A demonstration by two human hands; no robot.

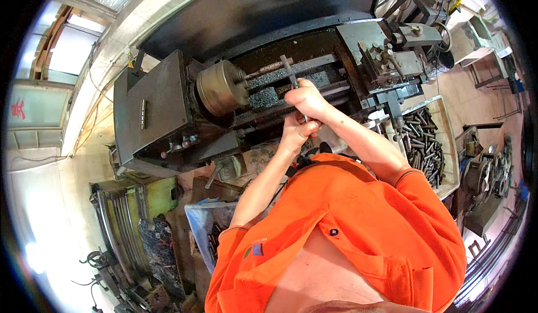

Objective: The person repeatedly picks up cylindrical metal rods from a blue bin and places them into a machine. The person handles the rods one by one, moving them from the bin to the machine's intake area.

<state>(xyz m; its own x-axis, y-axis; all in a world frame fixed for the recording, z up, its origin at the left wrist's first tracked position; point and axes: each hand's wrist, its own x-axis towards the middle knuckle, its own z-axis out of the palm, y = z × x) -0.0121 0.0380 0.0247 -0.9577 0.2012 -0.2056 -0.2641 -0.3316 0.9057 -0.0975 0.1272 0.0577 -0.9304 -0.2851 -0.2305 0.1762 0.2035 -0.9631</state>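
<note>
Steel lathe (168, 106) | my right hand (305, 97) and left hand (294, 131), fingers closed on T-handled wrench (290, 69) | rod (269, 68) chucked; cutting apparently not begun

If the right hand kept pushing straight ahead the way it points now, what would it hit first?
Most likely the lathe bed with its grey metal chips, just past the bar that the right hand grips. The brass-coloured chuck sits off to the left of that line. Depth is hard to judge.
</note>
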